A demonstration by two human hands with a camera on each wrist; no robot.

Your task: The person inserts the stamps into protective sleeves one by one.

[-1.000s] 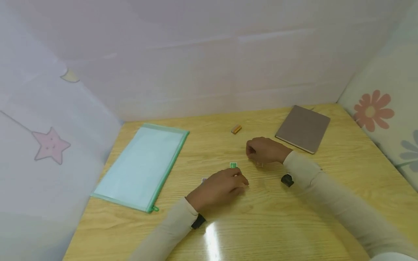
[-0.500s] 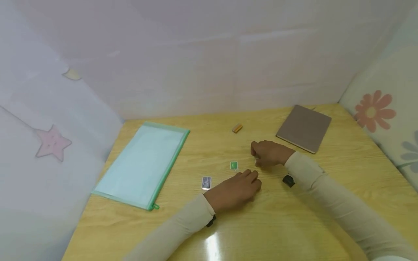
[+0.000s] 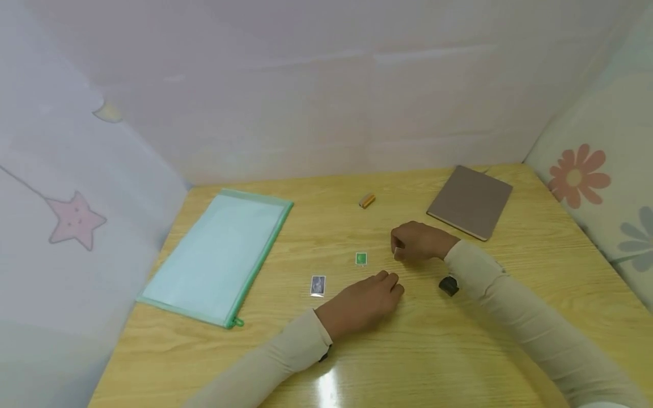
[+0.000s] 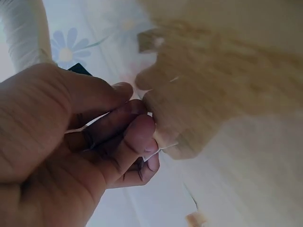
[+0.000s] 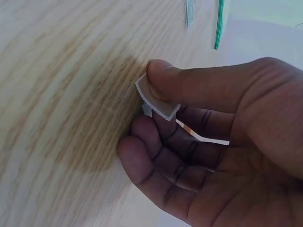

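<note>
My right hand point(image 3: 422, 241) is low over the middle of the table, and pinches a small stamp point(image 5: 161, 105) with perforated white edges between thumb and fingers, back side toward the right wrist camera. To its left and nearer me, my left hand point(image 3: 363, 305) has its fingers curled down at the table; in the left wrist view, a thin white-edged stamp point(image 4: 150, 155) shows at their tips, mostly hidden by them. Two more stamps lie flat: a green one point(image 3: 361, 258) just beyond the left hand and a dark grey one point(image 3: 318, 285) left of it.
A pale zip pouch point(image 3: 219, 255) with green edging covers the table's left side. At the back right lies a brown notebook point(image 3: 469, 202). A small orange-and-grey object point(image 3: 367, 200) sits near the back middle. Printed cloth walls point(image 3: 326, 102) enclose the wooden table point(image 3: 408, 362).
My left hand has moved right and uncovered the dark grey and green stamps. My right hand has shifted slightly and picked up a stamp from the table.
</note>
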